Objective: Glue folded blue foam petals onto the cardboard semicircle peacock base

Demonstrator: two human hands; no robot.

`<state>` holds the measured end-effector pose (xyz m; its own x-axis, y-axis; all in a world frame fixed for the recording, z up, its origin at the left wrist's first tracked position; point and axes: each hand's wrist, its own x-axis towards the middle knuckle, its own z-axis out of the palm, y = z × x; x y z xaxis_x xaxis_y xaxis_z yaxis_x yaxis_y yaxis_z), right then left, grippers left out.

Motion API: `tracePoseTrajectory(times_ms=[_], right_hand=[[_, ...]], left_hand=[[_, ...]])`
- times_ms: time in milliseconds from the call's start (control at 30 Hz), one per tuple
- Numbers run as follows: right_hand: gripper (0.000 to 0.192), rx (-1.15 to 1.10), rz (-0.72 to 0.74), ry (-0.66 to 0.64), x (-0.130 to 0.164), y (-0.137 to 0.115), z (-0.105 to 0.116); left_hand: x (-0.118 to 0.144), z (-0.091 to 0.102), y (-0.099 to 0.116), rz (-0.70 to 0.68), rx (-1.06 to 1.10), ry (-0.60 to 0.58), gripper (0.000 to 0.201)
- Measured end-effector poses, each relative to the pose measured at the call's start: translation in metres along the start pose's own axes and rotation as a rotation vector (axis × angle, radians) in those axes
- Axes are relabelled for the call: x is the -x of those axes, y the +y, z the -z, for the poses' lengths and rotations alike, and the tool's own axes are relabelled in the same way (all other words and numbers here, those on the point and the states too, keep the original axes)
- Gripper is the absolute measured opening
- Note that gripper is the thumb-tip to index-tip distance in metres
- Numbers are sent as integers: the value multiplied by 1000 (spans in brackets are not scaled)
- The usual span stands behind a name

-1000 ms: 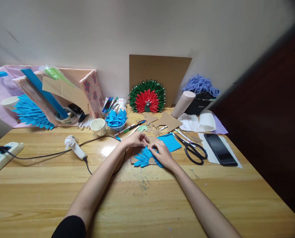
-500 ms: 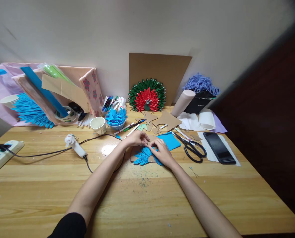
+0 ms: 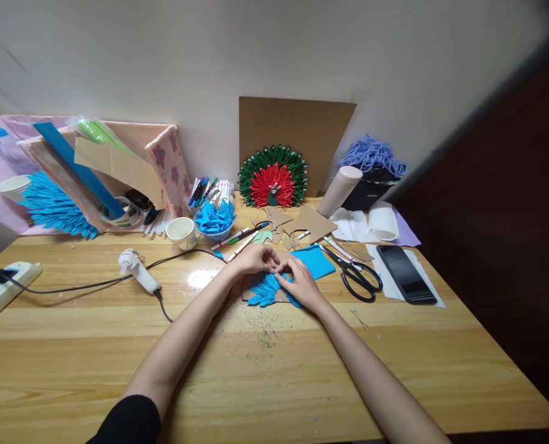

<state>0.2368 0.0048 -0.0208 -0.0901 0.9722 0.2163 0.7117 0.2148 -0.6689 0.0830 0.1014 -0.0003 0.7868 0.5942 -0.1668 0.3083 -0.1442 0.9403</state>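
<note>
Blue folded petals (image 3: 264, 290) are layered in a fan on a piece of cardboard (image 3: 246, 295) near the middle of the table. At the upper edge of this fan, my left hand (image 3: 259, 259) is closed with its fingertips pinched together; whatever they hold is too small to make out. My right hand (image 3: 300, 283) meets it from the right, thumb and fingers closed on a blue petal and partly covering the fan. Just behind the right hand lies a folded blue sheet (image 3: 318, 261). Black-handled scissors (image 3: 360, 277) rest to the right.
A glue gun (image 3: 138, 271) with its cord stands left. Behind are a paper cup (image 3: 182, 233), a bowl of blue petals (image 3: 215, 221), markers (image 3: 243, 245) and cardboard scraps (image 3: 309, 223). A red and green peacock (image 3: 273, 179) leans at the wall. A phone (image 3: 406, 274) lies right.
The view has shifted very slightly. Both hands stay together over the blue fan, with only small finger movements.
</note>
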Motion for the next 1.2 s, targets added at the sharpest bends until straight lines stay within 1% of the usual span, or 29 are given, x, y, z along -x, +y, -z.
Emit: tracePoseTrajectory(times_ms=[167, 267, 367, 633, 900, 1033, 1200], right_hand=[[6, -79, -3, -13, -1, 1, 1], [3, -104, -2, -12, -2, 2, 1], [4, -121, -1, -16, -1, 4, 1], [3, -148, 28, -71, 0, 1, 8], [4, -135, 44, -83, 0, -2, 10], [4, -134, 45, -78, 0, -1, 10], [4, -104, 54, -72, 0, -2, 9]], left_hand=[[1, 1, 2, 7, -8, -20, 29], [0, 2, 1, -4, -3, -27, 28], [0, 2, -1, -6, 2, -21, 27], [0, 1, -2, 31, 37, -15, 26], [1, 0, 1, 30, 3, -10, 24], [2, 0, 3, 35, 18, -2, 21], [3, 0, 5, 14, 2, 3, 21]])
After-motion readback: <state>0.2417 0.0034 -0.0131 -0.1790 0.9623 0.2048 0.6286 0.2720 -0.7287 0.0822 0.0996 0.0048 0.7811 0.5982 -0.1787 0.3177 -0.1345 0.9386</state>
